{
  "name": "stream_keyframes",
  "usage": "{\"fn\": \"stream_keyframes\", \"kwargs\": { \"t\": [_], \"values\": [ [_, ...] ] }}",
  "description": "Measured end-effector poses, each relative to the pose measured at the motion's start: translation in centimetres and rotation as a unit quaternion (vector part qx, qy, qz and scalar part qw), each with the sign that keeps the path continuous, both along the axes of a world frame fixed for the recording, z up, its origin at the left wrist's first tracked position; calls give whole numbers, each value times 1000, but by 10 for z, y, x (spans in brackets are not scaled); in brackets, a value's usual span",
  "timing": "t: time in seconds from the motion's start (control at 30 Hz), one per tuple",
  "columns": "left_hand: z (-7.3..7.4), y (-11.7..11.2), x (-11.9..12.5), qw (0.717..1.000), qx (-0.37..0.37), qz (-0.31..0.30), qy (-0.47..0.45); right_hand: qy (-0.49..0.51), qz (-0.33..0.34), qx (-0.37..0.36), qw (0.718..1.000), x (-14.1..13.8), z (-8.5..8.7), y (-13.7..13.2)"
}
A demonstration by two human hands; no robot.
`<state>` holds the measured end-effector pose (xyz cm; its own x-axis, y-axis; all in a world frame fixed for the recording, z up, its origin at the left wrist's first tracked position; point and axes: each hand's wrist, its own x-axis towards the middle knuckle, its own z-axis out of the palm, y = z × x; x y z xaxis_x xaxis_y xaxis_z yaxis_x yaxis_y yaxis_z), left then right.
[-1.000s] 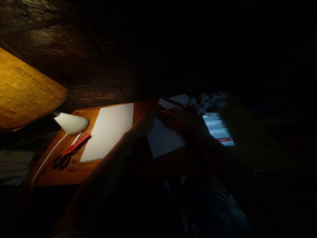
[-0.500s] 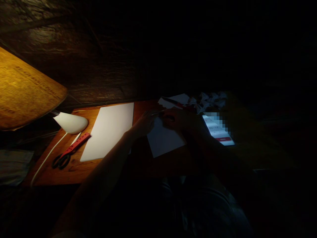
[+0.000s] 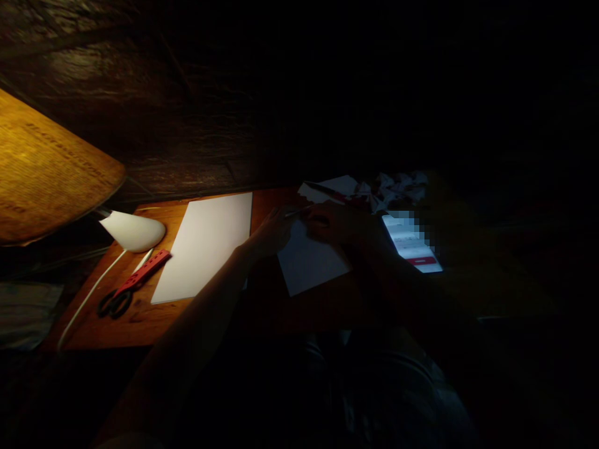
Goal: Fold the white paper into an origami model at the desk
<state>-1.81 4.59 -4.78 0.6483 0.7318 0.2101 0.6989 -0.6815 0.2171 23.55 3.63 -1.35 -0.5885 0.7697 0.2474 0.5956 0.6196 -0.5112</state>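
Observation:
In the dim middle of the table lies a small white sheet of paper point(image 3: 311, 265). My left hand point(image 3: 275, 229) is at its far left edge, fingers bent onto the paper. Across from it, my right hand point(image 3: 334, 223) grips the far right part with curled fingers. Both hands are close together at the far edge, where a pale strip of paper shows between them. Deep shadow hides most finger detail. Left of my left forearm lies a larger stack or sheet of white paper point(image 3: 210, 243).
A lamp with a yellow shade point(image 3: 56, 174) and white base point(image 3: 135, 231) stands left. Near it lie a red strip with holes point(image 3: 147, 271) and black scissor handles point(image 3: 115, 304). Crumpled or folded white paper pieces point(image 3: 397, 190) lie behind a lit phone point(image 3: 412, 243), right.
Hardly anything differs. The view has shifted very slightly, and both hands keep their place on the small sheet.

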Motion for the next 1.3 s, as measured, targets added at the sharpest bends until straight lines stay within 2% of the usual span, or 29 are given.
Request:
{"fn": "stream_keyframes", "kwargs": {
  "t": [0.13, 0.63, 0.93, 1.3],
  "values": [
    [0, 1, 1, 1000, -5, 5, 10, 3, -9, -18, 1000, 0, 0, 0],
    [-1, 2, 0, 1000, 1, 9, 14, 0, 10, 1, 1000, 1, -1, 3],
    [0, 1, -2, 1000, -4, 5, -17, -17, 2, 0, 1000, -1, -4, 6],
    [6, -1, 1, 1000, -13, -3, -12, -21, 7, -26, 999, 0, 5, 2]
  ]
}}
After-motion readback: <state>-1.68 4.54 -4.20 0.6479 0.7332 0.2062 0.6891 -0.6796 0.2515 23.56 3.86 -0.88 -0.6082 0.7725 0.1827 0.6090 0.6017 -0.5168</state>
